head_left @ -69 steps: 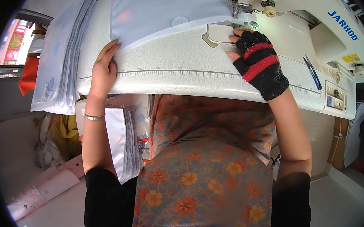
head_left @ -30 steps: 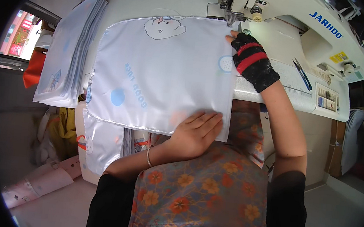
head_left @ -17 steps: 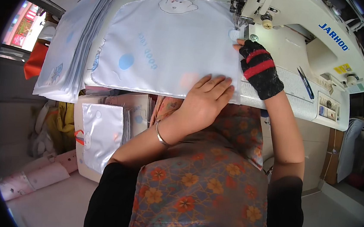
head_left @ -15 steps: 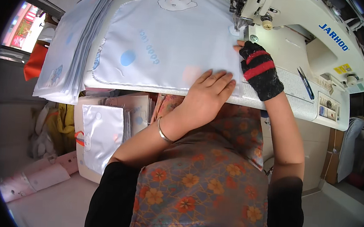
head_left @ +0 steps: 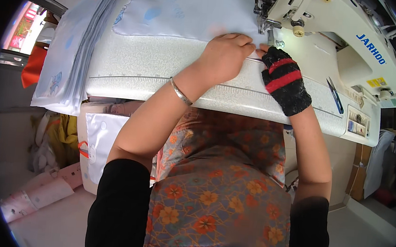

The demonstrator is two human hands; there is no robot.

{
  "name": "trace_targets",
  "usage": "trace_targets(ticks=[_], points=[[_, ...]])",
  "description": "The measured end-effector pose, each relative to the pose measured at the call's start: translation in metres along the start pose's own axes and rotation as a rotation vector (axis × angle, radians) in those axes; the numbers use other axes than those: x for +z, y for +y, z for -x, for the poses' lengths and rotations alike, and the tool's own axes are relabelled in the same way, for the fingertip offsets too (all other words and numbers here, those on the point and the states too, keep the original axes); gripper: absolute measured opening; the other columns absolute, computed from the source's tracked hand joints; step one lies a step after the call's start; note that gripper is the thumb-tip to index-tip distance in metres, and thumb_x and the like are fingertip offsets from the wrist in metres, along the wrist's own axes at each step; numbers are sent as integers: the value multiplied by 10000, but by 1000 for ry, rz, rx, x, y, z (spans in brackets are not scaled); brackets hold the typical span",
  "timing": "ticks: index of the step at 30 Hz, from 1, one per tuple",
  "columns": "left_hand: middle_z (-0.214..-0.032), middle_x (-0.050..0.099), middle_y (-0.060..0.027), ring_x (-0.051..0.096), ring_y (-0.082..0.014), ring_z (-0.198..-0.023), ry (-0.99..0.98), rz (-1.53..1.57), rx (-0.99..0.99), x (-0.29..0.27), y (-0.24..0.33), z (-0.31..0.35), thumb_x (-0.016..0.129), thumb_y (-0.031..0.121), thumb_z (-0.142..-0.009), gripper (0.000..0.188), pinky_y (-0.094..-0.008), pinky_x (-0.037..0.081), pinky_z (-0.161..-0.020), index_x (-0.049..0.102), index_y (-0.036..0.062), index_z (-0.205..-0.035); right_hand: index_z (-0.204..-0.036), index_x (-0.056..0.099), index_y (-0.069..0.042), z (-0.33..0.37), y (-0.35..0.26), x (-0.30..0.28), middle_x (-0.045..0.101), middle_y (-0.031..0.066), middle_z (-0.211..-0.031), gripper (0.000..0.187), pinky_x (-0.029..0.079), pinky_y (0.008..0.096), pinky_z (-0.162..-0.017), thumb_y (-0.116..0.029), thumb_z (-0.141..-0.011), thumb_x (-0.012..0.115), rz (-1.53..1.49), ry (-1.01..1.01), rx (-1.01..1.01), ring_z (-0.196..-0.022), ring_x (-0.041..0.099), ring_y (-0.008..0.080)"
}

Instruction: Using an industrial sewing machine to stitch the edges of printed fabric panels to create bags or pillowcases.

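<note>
Left fingers (head_left: 237, 38), held close together, touch the pale fabric (head_left: 188, 14)

Stretched forward, with bare left hand (head_left: 227, 58) and gloved right hand (head_left: 285, 79) close together.
Angled inward along left forearm (head_left: 157, 115), leaned slightly left along right forearm (head_left: 312, 147); palm down on left with fingers (head_left: 242, 41) bent, right fingertips (head_left: 263, 48) exposed and directed up-left.

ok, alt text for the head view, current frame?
A bare left hand rests on the near edge of a pale printed cloth, with the right hand, in a black-and-red fingerless glove, close beside it at a white sewing machine. Small snips lie on the white table to the right; a stack of similar cloths is at left.
</note>
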State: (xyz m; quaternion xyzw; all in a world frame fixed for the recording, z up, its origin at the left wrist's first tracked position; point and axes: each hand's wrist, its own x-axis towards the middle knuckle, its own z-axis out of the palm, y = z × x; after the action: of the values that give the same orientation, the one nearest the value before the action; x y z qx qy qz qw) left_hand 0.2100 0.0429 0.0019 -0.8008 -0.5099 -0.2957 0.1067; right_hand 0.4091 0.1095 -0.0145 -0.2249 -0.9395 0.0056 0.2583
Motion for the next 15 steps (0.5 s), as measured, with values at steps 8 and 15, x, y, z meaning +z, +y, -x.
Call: trace_targets(ticks=[8, 15], points=[[-1125, 666, -71, 621, -234, -1067, -113, -116, -72, 18, -24, -21, 588, 44, -776, 325, -338, 522, -880, 690, 50, -1084, -1164, 643, -53, -7, 2, 4, 622, 160, -1193, 391, 482, 425, -962, 29, -797, 533, -66, 40, 23, -1103, 590, 353], [-1226, 630, -99, 587, -260, -1131, -63, -45, -108, 14, -34, -23, 620, 155, -812, 351, -426, 427, -1029, 657, 48, -1144, -1042, 683, -27, -10, -3, -8, 661, 155, -1119, 309, 508, 397, -906, 61, -804, 507, -167, 24, 99, -1025, 631, 339]])
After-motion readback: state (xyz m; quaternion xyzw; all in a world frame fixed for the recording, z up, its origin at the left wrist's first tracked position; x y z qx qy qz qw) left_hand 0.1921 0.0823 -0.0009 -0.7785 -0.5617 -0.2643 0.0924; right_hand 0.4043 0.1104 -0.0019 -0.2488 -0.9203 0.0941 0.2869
